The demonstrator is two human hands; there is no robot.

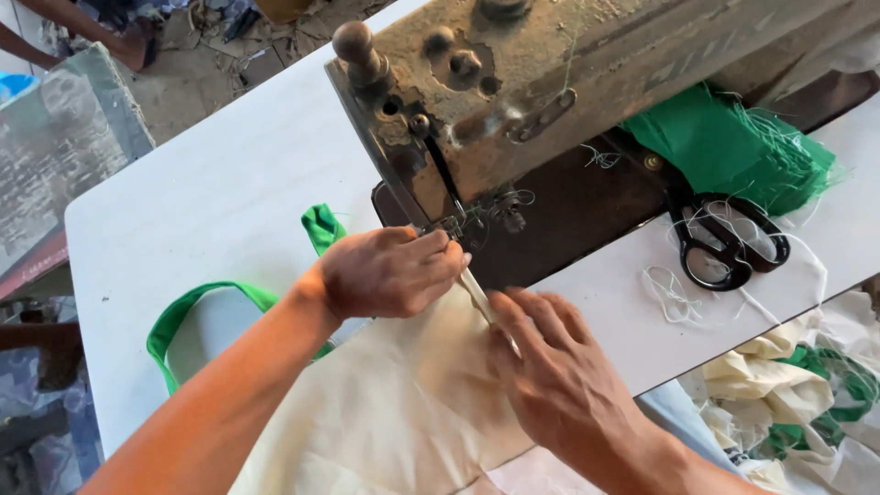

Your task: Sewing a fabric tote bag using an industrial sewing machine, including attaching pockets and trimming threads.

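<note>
A worn, rust-stained sewing machine (550,82) stands on a white table (211,183). A cream cloth (403,412) lies in front of its needle area (458,225). My left hand (390,273) presses the cloth's far edge right at the presser foot, fingers curled on the fabric. My right hand (550,367) lies flat on the cloth just right of the seam line, fingertips pinching the folded edge. A green strap (197,312) runs out from under the cloth to the left.
Black scissors (724,243) lie on the table to the right among loose white threads (674,293). A folded green fabric pile (733,147) sits behind them. More cream and green cloth (788,385) is heaped at lower right. Another person's arm (82,27) shows at top left.
</note>
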